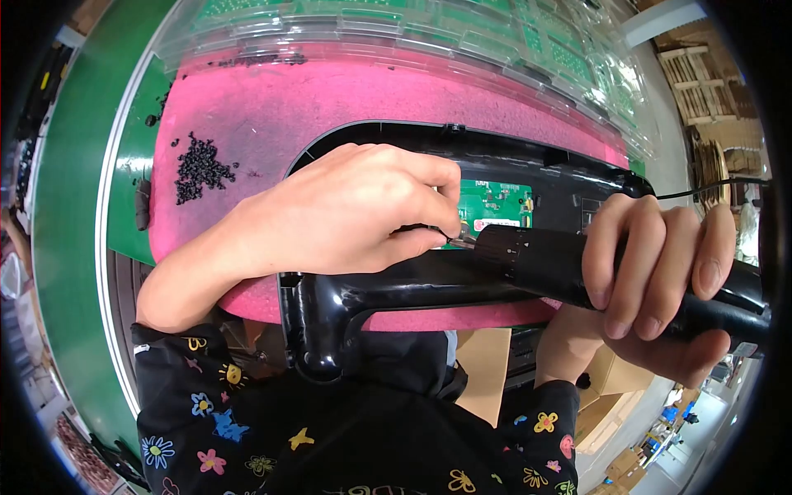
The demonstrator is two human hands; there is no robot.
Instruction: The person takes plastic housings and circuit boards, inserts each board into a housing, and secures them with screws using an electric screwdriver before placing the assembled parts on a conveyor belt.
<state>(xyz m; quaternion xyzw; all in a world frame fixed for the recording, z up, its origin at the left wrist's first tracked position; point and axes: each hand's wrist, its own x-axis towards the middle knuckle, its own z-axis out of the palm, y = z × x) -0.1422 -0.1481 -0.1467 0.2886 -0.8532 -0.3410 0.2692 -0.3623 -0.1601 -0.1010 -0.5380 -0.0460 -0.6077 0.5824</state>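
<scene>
Pink mat covers part of a green work surface. Clear trays lie beyond both hands, at the far edge of the mat. A pile of small black parts sits on the mat, outboard of the left hand.

Right hand: fingers wrapped around the body of a black power driver, nose directed toward the left hand. Left hand: thumb and forefinger drawn in at the driver tip; whether they clamp the tip or a small part cannot be told. A black housing lies beneath both hands on the mat, its inner side facing up. The green circuit board lies inside it, just beyond the driver tip.

Status, as judged: board placed in housing; fastening apparently under way. Loose parts remain in the pile. The number already fitted cannot be determined.
</scene>
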